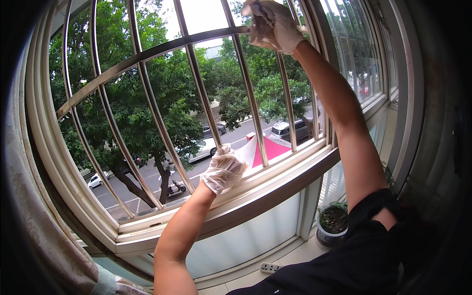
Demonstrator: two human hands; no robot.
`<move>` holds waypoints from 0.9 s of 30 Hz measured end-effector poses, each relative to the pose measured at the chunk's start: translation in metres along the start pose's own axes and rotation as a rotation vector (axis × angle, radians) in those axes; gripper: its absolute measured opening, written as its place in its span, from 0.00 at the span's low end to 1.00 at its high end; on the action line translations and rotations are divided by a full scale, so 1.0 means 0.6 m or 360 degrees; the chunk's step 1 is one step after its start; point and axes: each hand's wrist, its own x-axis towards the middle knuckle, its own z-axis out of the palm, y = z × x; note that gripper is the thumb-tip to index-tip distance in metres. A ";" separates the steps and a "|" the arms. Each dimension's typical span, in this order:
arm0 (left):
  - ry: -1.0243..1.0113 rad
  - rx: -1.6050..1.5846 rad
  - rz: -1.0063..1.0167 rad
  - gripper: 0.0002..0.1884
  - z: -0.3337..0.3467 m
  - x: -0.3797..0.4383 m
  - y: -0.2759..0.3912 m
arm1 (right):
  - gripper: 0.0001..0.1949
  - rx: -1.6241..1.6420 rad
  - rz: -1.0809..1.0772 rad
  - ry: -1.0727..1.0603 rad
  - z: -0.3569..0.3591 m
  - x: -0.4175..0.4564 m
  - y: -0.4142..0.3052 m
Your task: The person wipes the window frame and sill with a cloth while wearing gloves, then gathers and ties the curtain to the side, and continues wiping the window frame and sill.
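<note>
Both of my hands wear thin, whitish, translucent gloves. My left hand (225, 169) is closed around the lower end of a vertical metal bar (202, 84), just above the window sill (254, 184). High up on the right, my right hand (282, 31) holds a crumpled greyish cloth (262, 22). Cloth and hand are at the flat horizontal crossbar (162, 51) of the window grille, close to the right side of the frame. They cover part of the crossbar and of the upright there.
A sliding glass pane (356, 55) stands at the right. A patterned curtain (37, 221) hangs at the left. Below are a potted plant (332, 223) and a power strip (271, 267) on the floor. Outside the bars are trees, a street with parked vehicles and a pink-and-white canopy (271, 149).
</note>
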 end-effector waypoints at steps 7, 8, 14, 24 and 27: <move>0.0011 0.0146 0.0098 0.11 -0.002 0.020 0.004 | 0.20 -0.1836 -0.0922 0.0213 0.092 0.110 0.118; 0.0040 0.0086 0.0068 0.11 0.001 0.011 0.002 | 0.20 -0.1872 -0.0628 0.0122 0.114 0.124 0.123; -0.0147 0.0065 0.0063 0.08 -0.007 -0.005 0.000 | 0.26 -0.1498 0.0197 -0.0145 0.215 0.097 0.057; 0.0126 -0.0396 0.0113 0.06 -0.001 -0.009 -0.016 | 0.29 -0.3558 -0.0616 -0.0268 0.124 0.121 0.117; 0.0249 -0.0661 0.0133 0.07 -0.005 0.027 -0.012 | 0.17 -0.3096 -0.1107 -0.0008 0.028 0.124 0.144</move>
